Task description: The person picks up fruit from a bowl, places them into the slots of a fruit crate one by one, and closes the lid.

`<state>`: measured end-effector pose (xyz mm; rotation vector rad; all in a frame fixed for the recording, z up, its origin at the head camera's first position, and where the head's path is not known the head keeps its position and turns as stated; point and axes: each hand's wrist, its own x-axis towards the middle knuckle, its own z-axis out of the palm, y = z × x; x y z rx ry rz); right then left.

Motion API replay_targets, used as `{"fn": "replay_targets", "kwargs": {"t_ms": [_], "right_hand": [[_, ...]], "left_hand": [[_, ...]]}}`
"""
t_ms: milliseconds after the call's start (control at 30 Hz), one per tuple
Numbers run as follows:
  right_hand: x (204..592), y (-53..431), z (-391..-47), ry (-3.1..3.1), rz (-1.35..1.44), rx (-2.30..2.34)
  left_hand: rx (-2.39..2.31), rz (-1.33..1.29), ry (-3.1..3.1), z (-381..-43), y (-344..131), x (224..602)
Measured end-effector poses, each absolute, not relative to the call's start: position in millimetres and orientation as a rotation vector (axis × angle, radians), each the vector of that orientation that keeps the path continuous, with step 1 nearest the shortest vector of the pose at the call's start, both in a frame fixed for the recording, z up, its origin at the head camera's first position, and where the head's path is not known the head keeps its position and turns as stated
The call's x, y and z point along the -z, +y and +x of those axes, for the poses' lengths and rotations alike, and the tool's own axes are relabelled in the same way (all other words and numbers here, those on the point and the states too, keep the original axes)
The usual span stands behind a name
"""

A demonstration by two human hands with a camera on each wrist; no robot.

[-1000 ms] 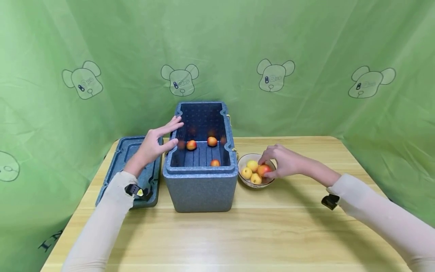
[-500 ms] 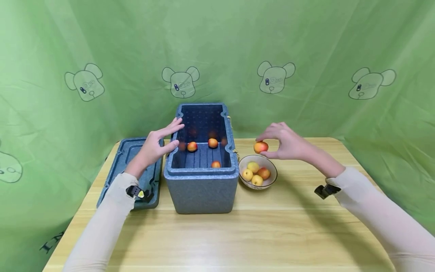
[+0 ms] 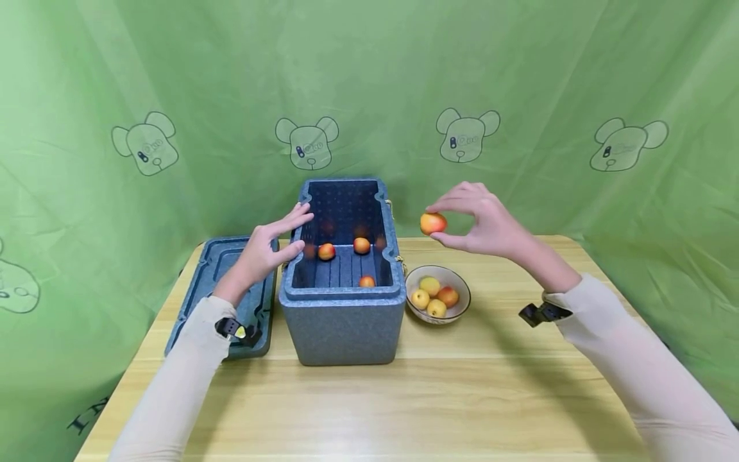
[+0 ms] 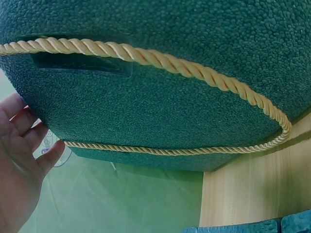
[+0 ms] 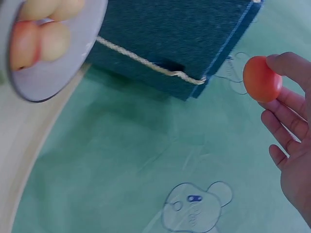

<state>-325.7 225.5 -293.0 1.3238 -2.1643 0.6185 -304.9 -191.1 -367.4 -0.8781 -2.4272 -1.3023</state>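
Above the bowl, in the head view, my right hand [image 3: 487,221] pinches a small orange-red fruit [image 3: 433,223], which looks like an apricot, between thumb and fingertips. The right wrist view shows the same fruit [image 5: 262,79] at the tips of the fingers. My left hand [image 3: 260,253] has its fingers spread at the left rim of a deep blue-grey foam box [image 3: 346,333]. Inside the box lie three similar fruits [image 3: 361,245], apart from one another. The patterned bowl [image 3: 462,311] to its right holds several yellow fruits [image 3: 436,308] and one orange-red fruit [image 3: 448,295].
Left of the box, its lid [image 3: 254,343] lies flat on the wooden table [image 3: 369,410], partly under the left forearm. A twisted rope handle [image 4: 194,70] hangs on the box's side. A green curtain [image 3: 381,70] with bear-head drawings stands behind.
My right hand has taken an orange-red fruit out of the bowl, lifted it and moved it a little left toward the box. The left hand has stayed at the rim.
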Motion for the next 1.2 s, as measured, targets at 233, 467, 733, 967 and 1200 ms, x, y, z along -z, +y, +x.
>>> {"fn": "replay_targets", "kwargs": {"t_ms": [233, 467, 733, 967, 1200], "right_hand": [[279, 203, -324, -2.109, 1.347, -0.626], [267, 177, -321, -2.069, 1.426, -0.623], [262, 153, -318, -2.094, 1.516, -0.592], [260, 140, -315, -2.088, 1.565, -0.551], [260, 128, -315, -2.112, 1.607, -0.509]], "left_hand": [[1.301, -0.877, -2.432, -305, -191, 369], [1.293, -0.882, -2.422, -306, -191, 370], [1.297, -0.889, -2.402, -305, -193, 370], [1.306, -0.887, -2.407, -305, -192, 368], [1.308, -0.884, -2.416, -304, -192, 368]]}}
